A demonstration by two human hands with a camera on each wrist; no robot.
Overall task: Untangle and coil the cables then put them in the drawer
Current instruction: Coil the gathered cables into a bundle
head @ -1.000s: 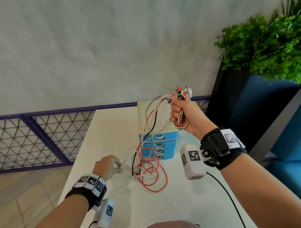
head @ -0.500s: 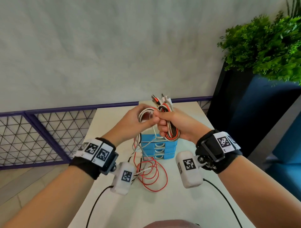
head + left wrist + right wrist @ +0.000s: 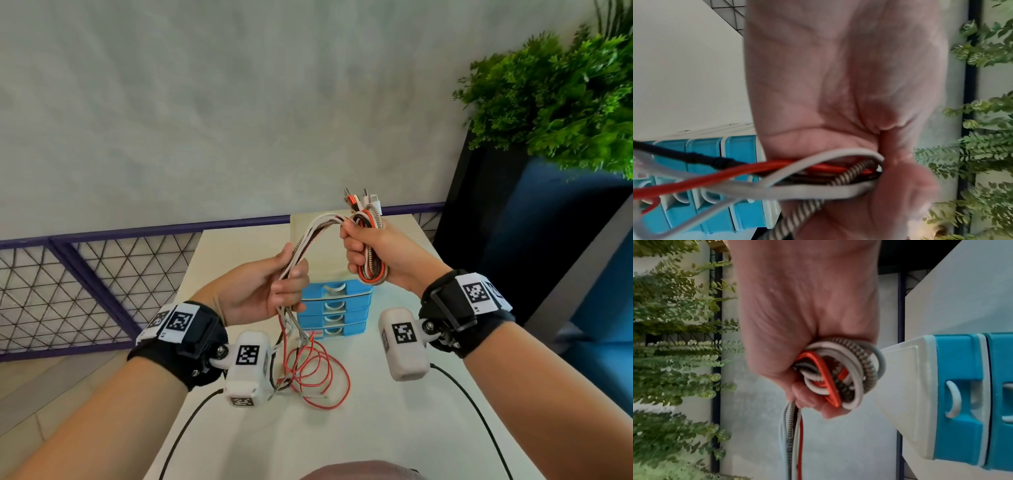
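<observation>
My right hand (image 3: 371,251) grips a coil of cables (image 3: 371,270), red, white, black and braided, with the plugs (image 3: 361,200) sticking up above the fist; the same coil (image 3: 836,374) fills the right wrist view. From the fist the strands arch left into my left hand (image 3: 274,291), which holds them (image 3: 818,175) between thumb and fingers. Below it the loose ends hang to a red tangle (image 3: 315,373) on the white table (image 3: 376,438). The blue drawer unit (image 3: 337,310) stands behind the hands, all drawers pushed in.
A purple mesh railing (image 3: 85,274) runs left of the table, a grey wall behind. A dark blue planter (image 3: 513,240) with a green plant (image 3: 555,99) stands at the right. Black wrist-camera cords (image 3: 479,411) trail over the table front.
My left hand rose from the table to the bundle, took hold of the strands, then slid down and left along them. The right hand kept its grip on the coil.
</observation>
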